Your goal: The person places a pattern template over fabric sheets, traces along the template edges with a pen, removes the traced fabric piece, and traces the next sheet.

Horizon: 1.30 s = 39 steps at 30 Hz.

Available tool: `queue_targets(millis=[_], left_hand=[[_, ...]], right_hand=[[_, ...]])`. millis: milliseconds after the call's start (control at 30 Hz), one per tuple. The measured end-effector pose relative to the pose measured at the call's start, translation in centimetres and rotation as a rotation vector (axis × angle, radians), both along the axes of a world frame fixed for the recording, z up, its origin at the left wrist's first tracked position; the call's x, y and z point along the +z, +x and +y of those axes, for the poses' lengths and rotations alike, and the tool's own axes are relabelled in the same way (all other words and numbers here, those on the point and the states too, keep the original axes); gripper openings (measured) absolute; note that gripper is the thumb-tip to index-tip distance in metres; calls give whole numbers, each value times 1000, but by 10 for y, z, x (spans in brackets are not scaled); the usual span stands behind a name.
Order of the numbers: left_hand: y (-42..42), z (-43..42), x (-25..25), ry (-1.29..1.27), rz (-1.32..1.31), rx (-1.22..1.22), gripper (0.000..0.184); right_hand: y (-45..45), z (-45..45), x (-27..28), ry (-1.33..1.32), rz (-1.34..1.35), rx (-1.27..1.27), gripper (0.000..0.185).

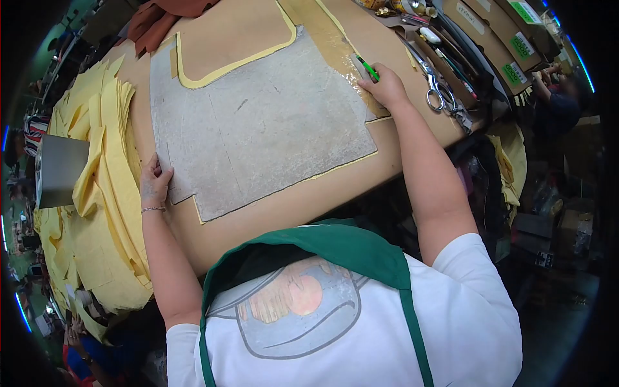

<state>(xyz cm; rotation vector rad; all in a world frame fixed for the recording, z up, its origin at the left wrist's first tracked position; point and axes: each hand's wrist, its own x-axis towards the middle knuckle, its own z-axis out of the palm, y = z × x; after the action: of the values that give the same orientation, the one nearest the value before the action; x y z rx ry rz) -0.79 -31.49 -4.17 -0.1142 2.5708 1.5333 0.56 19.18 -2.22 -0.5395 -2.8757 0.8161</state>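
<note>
A large grey template (pixel 258 129) with a U-shaped cutout lies flat on yellow material (pixel 342 166), which shows as a thin border along its edges. My left hand (pixel 155 182) is closed at the template's left edge, thumb over the top. In my right hand (pixel 385 87) is a slim green pen (pixel 367 66), gripped near the template's right side. The pen's upper end points away from me; where its other end lies is hidden by my fingers. Shiny brown tape (pixel 322 32) covers the strip along the template's right arm.
Yellow sheets (pixel 97 238) are heaped at the left, with a grey metal block (pixel 61 171) on them. Scissors (pixel 435 90) lie at the right beside a tray of pens and tools (pixel 454 64). Cardboard boxes (pixel 490 32) stand behind. Reddish-brown material (pixel 164 22) lies at the far left.
</note>
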Motion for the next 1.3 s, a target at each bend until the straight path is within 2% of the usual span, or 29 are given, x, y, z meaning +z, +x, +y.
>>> queue_targets(millis=[400, 633, 733, 833, 867, 933, 1000, 1067, 1133, 1300], left_hand=[[2, 7, 5, -18, 12, 24, 59], [8, 15, 14, -23, 23, 30, 58], [7, 13, 11, -50, 158, -31, 57], [3, 9, 10, -11, 91, -67, 54], [3, 7, 4, 49, 96, -12, 53], [0, 1, -6, -50, 111, -33, 54], [-3, -6, -16, -77, 148, -40, 57], [10, 12, 15, -341, 172, 23, 60], [12, 12, 14, -326, 169, 43, 62], [12, 11, 15, -319, 133, 36, 64]], right_hand=[[0, 4, -1, -12, -38, 44, 44], [2, 5, -4, -39, 6, 55, 38], [-3, 7, -6, -45, 45, 70, 37], [0, 8, -11, -37, 97, 88, 36], [-1, 10, -17, -27, 145, 96, 36], [-1, 14, -26, -15, 232, 117, 36], [0, 12, -20, 3, 173, 133, 36], [-3, 15, -20, -33, 97, 151, 36], [-5, 22, -34, -88, 161, 149, 33], [-2, 20, -28, -109, 139, 157, 31]])
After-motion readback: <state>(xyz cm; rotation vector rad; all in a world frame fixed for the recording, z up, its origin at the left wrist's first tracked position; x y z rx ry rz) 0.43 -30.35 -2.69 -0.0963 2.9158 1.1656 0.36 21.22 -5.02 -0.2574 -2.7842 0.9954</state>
